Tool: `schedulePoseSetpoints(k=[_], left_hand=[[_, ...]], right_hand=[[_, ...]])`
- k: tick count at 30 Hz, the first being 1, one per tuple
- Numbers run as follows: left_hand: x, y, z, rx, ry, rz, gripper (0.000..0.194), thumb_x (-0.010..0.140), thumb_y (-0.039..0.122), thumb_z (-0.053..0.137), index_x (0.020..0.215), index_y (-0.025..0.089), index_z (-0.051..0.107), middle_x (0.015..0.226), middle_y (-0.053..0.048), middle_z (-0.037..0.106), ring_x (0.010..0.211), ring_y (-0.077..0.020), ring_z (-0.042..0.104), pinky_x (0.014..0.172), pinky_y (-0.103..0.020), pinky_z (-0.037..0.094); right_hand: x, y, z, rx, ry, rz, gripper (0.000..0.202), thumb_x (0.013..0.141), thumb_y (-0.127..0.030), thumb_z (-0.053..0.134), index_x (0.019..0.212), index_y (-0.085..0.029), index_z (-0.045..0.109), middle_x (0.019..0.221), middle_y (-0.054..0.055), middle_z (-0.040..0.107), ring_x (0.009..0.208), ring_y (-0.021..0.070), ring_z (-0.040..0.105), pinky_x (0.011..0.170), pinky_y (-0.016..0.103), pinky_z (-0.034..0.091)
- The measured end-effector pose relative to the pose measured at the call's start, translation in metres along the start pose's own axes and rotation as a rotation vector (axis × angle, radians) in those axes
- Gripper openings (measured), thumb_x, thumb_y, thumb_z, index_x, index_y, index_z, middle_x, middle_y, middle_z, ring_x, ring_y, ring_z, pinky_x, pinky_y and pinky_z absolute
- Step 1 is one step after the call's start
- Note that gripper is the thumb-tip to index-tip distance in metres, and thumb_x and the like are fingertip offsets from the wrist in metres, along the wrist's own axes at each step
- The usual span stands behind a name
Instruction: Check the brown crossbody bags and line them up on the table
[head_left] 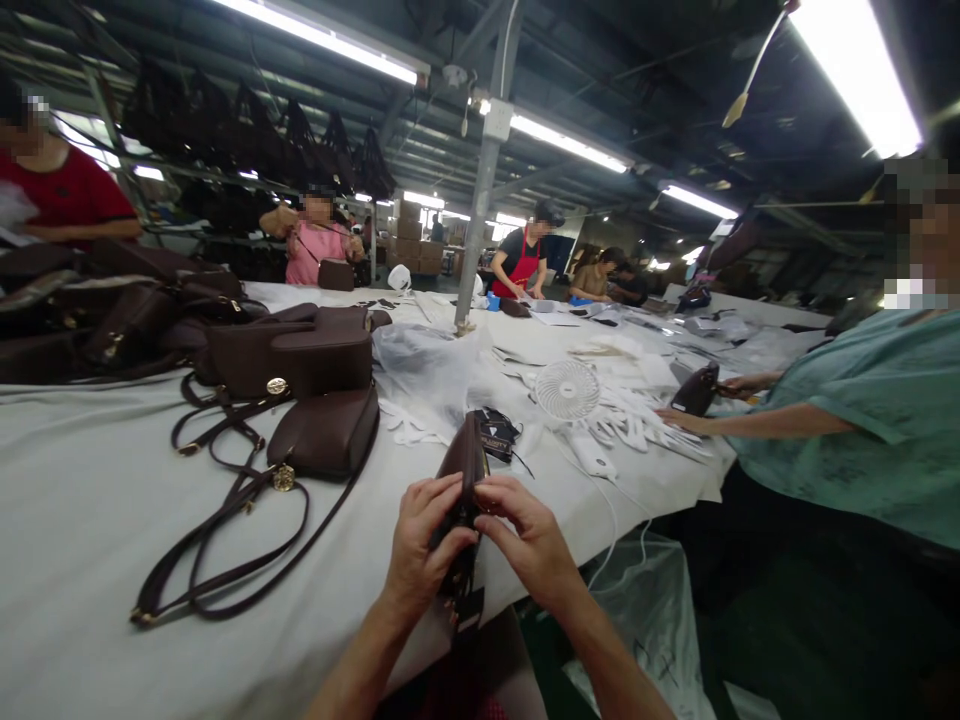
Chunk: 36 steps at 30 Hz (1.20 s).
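Observation:
A dark brown bag (459,462) stands on edge at the near side of the white-covered table (315,620). My left hand (429,535) grips its left side, with the thumb near the top seam. On the right side, my right hand (521,530) pinches the bag's edge between thumb and fingers. Small gold-coloured parts and a dark tag hang at the bag's lower end. Just behind the bag lie black tags (496,436). Finished-looking brown bags (322,435) with long straps rest to the left.
A white fan (568,392) with a cable lies among white paper pieces (630,415). Clear plastic (427,365) is bunched behind the bag. More brown bags (135,310) are piled far left. A person in green (862,410) handles a dark bag at right. A metal pole (480,210) rises mid-table.

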<state>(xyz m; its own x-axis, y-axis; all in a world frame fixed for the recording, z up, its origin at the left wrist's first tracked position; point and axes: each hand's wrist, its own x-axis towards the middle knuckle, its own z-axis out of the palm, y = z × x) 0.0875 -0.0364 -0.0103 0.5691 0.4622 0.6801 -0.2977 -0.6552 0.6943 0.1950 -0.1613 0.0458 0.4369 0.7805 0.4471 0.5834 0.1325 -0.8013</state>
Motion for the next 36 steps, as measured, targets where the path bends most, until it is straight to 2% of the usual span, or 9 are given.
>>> schedulePoseSetpoints(k=[6,12,15,19,23,27,29,33,36], left_hand=[[0.007,-0.006,-0.002,0.007,-0.052,0.002,0.045,0.081,0.047,0.068,0.121,0.027,0.064,0.121,-0.01,0.061,0.112,-0.0297,0.05,0.097,-0.046,0.04],[0.004,0.007,0.008,0.153,-0.071,0.019,0.046,0.088,0.035,0.059,0.133,0.024,0.054,0.123,-0.011,0.058,0.115,-0.0297,0.049,0.1,-0.05,0.036],[-0.004,0.017,0.021,0.215,-0.01,-0.006,0.051,0.091,0.031,0.05,0.141,0.02,0.043,0.134,-0.013,0.052,0.125,-0.0309,0.043,0.108,-0.054,0.029],[-0.011,0.02,0.037,0.105,0.028,-0.092,0.052,0.095,0.023,0.035,0.146,0.019,0.035,0.15,-0.012,0.037,0.141,-0.0275,0.027,0.115,-0.052,0.023],[-0.007,0.018,0.044,-0.031,0.063,-0.229,0.054,0.086,0.015,0.036,0.14,0.021,0.045,0.149,-0.008,0.038,0.14,-0.0259,0.029,0.117,-0.051,0.023],[0.002,0.018,0.044,-0.078,0.184,-0.338,0.055,0.078,0.01,0.038,0.129,0.021,0.055,0.139,-0.008,0.047,0.131,-0.0254,0.041,0.113,-0.049,0.031],[0.004,0.017,0.04,-0.086,0.21,-0.292,0.051,0.081,0.012,0.037,0.127,0.021,0.055,0.135,-0.009,0.05,0.129,-0.0255,0.042,0.113,-0.048,0.031],[0.0,0.01,0.029,-0.149,0.088,-0.131,0.045,0.089,0.021,0.036,0.131,0.023,0.052,0.143,-0.008,0.046,0.135,-0.027,0.036,0.115,-0.051,0.024],[-0.005,0.007,0.023,-0.193,0.082,-0.118,0.043,0.09,0.024,0.038,0.131,0.024,0.052,0.145,-0.007,0.045,0.136,-0.0272,0.035,0.115,-0.051,0.023]], right_hand=[[0.01,-0.002,-0.018,-0.203,-0.094,-0.011,0.013,0.088,-0.02,0.056,0.097,-0.021,0.065,0.086,0.002,0.066,0.078,0.0165,0.062,0.074,0.028,0.051],[0.042,-0.013,-0.036,-0.516,-0.261,-0.194,0.02,0.094,-0.02,0.042,0.079,-0.019,0.055,0.075,0.003,0.056,0.071,0.0159,0.054,0.067,0.028,0.044],[0.057,-0.014,-0.047,-0.438,-0.483,-0.066,0.024,0.094,-0.024,0.042,0.072,-0.02,0.046,0.063,-0.002,0.05,0.059,0.0122,0.049,0.06,0.025,0.04],[0.063,0.0,-0.055,-0.08,-0.7,0.199,0.031,0.093,-0.043,0.046,0.073,-0.019,0.048,0.06,-0.004,0.05,0.052,0.0098,0.049,0.053,0.023,0.041],[0.058,0.008,-0.048,0.076,-0.696,0.299,0.038,0.088,-0.055,0.05,0.078,-0.018,0.05,0.062,-0.003,0.052,0.051,0.0094,0.05,0.051,0.022,0.043],[0.061,-0.01,-0.035,-0.168,-0.63,0.096,0.026,0.092,-0.038,0.047,0.074,-0.019,0.05,0.062,-0.003,0.051,0.054,0.0094,0.048,0.055,0.022,0.041],[0.066,-0.017,-0.031,-0.278,-0.602,0.024,0.024,0.091,-0.03,0.048,0.07,-0.019,0.048,0.062,-0.002,0.051,0.056,0.0096,0.047,0.057,0.022,0.04],[0.073,-0.014,-0.03,-0.147,-0.684,0.212,0.023,0.092,-0.033,0.045,0.074,-0.019,0.049,0.061,-0.003,0.051,0.052,0.0097,0.049,0.052,0.022,0.042],[0.073,-0.006,-0.03,-0.078,-0.682,0.245,0.026,0.091,-0.039,0.047,0.076,-0.019,0.05,0.061,-0.003,0.052,0.052,0.0102,0.051,0.052,0.023,0.044]])
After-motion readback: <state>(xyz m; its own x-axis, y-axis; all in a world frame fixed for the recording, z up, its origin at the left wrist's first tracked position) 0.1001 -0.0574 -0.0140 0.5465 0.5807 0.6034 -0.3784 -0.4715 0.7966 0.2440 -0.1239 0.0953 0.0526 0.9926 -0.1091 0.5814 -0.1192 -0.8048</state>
